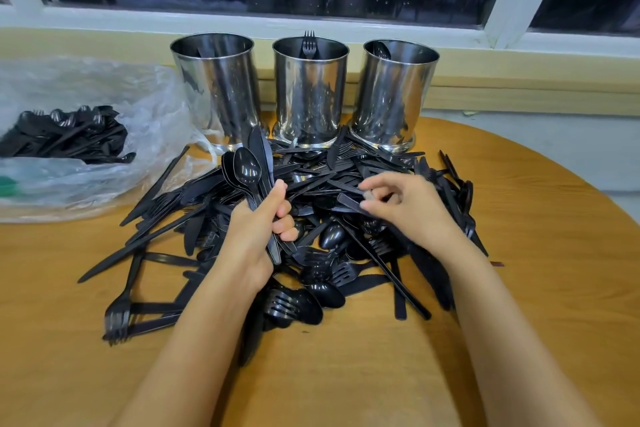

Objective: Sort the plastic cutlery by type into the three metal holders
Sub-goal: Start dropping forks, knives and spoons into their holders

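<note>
A heap of black plastic cutlery (194, 229) covers the middle of the round wooden table (519, 288). Behind it stand three metal holders: the left holder (216, 90), the middle holder (310, 90) with a fork (309, 43) sticking up, and the right holder (394, 94) with a spoon bowl showing at its rim. My left hand (256, 236) grips a bundle of spoons and knives (254, 170), their heads pointing up. My right hand (401, 208) pinches the handle end of one black piece (348, 201) over the heap; its type is hidden.
A clear plastic bag (86, 135) holding more black cutlery lies at the left of the table. A window sill and wall run close behind the holders. Bare wood shows at the front and right of the table.
</note>
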Tool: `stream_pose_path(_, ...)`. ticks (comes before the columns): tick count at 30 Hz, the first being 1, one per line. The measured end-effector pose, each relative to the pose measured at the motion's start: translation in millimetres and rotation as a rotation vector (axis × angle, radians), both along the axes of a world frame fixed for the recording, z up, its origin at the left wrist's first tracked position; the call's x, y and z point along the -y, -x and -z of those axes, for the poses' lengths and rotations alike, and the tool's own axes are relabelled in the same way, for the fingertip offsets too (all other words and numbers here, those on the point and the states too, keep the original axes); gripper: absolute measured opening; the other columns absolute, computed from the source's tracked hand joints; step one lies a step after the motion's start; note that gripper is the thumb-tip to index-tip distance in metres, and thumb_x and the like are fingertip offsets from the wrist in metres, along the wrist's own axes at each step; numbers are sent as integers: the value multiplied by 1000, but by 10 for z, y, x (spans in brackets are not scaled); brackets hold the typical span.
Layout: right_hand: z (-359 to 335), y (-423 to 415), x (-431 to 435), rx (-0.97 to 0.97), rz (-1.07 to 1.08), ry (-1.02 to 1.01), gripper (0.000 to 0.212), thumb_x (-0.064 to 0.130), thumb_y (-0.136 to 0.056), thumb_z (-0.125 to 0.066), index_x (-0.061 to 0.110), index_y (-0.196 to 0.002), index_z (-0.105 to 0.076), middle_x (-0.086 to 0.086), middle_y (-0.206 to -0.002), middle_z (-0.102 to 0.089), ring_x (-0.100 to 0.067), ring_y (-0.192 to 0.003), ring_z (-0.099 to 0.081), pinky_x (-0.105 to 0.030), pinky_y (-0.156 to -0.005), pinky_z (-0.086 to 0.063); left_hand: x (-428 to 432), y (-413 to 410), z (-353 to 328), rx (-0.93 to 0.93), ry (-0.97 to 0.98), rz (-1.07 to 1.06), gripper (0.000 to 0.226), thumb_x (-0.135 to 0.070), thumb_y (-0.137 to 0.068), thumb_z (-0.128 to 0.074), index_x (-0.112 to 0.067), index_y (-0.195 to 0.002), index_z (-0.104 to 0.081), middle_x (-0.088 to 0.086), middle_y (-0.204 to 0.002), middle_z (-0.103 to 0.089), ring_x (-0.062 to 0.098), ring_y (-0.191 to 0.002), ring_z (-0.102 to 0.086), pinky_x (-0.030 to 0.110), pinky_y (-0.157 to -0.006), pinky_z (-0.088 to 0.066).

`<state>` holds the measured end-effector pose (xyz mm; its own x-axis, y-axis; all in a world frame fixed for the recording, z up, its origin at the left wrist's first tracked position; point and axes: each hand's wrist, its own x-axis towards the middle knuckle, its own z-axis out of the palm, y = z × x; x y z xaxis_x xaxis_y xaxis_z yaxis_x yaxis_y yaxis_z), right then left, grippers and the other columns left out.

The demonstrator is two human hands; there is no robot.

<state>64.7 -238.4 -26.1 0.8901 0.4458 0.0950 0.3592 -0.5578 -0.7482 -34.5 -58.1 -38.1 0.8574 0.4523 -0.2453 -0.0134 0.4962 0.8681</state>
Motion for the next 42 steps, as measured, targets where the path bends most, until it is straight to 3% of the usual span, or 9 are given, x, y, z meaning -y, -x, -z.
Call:
stream_pose_path(4,-115,-13,65,63,128,-364,22,14,-87,-70,26,-106,-69,5,-82,-57,-13,-62,-48,-22,-65,-48,4,3,18,2,18,6,17,-23,-98,-57,-8,-106,-56,-7,-57,-40,5,-45,-32,18,-41,-33)
stream_pose_path(8,-230,42,92,108,243,-729,13,9,-91,-64,17,-101,-62,2,-84,-56,-7,-58,-57,-18,-56,-49,22,0,9,8,7,18,16,-24,-98,-57,-9,-102,-57,-7,-57,-40,6,-46,-32,17,-42,-33)
stream_pose_path(14,-201,180,-91,-209,157,-1043,13,-4,-89,-61,6,-95,-57,-12,-97,-61,-23,-91,-72,-24,-82,-57,47,-3,20,38,54,13,16,-20,-99,-55,-5,-102,-61,-1,-67,-63,9,-50,-50,20,-49,-48)
stream_pose_path(16,-141,260,-217,-278,129,-993,12,-4,-87,-64,4,-94,-59,-10,-92,-64,-24,-91,-71,-27,-82,-57,60,-12,23,51,78,-1,18,-18,-99,-54,-3,-107,-62,6,-83,-75,14,-63,-69,23,-58,-56)
stream_pose_path(19,-13,374,-390,-205,124,-764,9,5,-85,-70,8,-90,-63,-5,-83,-67,-14,-78,-66,-23,-68,-55,74,-12,18,92,102,-6,20,-14,-99,-53,-3,-112,-62,14,-100,-75,24,-89,-74,27,-70,-60)
stream_pose_path(26,100,491,-523,-129,-47,-384,12,16,-78,-80,16,-75,-68,6,-64,-62,-4,-61,-54,-16,-61,-46,53,8,-19,117,111,-20,20,-16,-101,-51,-9,-114,-63,10,-105,-75,22,-96,-73,37,-77,-61)
stream_pose_path(33,11,316,-313,-88,-23,-303,8,23,-84,-74,21,-77,-72,3,-72,-71,-1,-65,-59,-13,-62,-47,-8,8,-30,139,65,-97,15,-16,-102,-49,-9,-112,-58,4,-80,-75,24,-75,-74,34,-62,-60)
stream_pose_path(36,36,192,-190,-50,39,-153,9,27,-85,-73,21,-78,-71,6,-74,-70,-2,-68,-60,-16,-67,-47,-24,3,-13,97,49,-128,18,-22,-102,-51,-11,-115,-55,-1,-64,-56,13,-49,-47,24,-46,-45)
stream_pose_path(42,55,201,-177,-157,-52,124,26,42,-76,-79,24,-92,-68,9,-77,-66,0,-71,-60,-16,-65,-45,-19,20,-23,43,-19,-41,19,-29,-99,-54,-12,-106,-59,-6,-62,-39,8,-49,-31,19,-43,-32)
